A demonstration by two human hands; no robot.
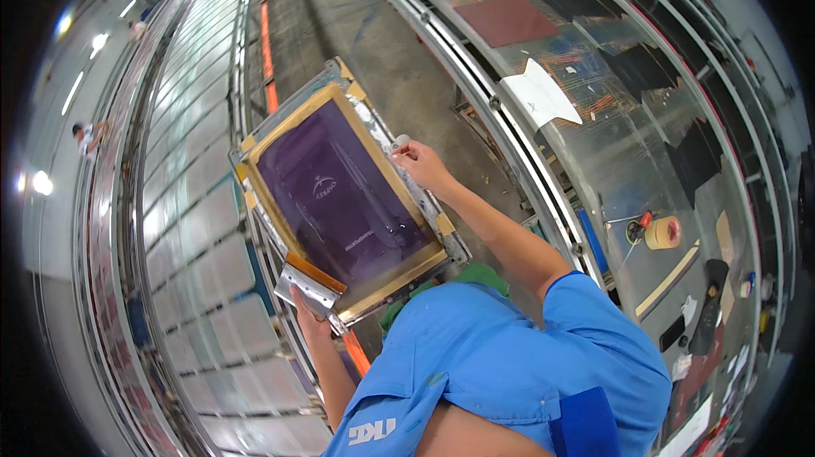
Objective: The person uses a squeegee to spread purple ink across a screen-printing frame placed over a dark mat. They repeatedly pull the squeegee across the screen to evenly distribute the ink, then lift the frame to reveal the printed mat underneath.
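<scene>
A screen-printing frame [437, 251] with dark purple mesh [327, 177] and a yellow-taped border lies in front of me, its near end close to my waist. At its near left corner my left hand [307, 314] is closed around a squeegee [312, 289] with a metal holder and an orange blade. The squeegee rests over the frame's corner; most of the left fingers are hidden beneath it. My right hand [420, 166] is at the frame's right edge, fingers pinched together beside a small pale grey piece [401, 142]. What the fingers grip is too small to tell.
A long printing table [195, 236] with pale panels runs along the left. On the right bench lie dark sheets [641, 71], a white sheet [541, 94], a tape roll [663, 233] and a red-handled tool [640, 226]. Metal rails edge both. Another person [87, 136] stands far left.
</scene>
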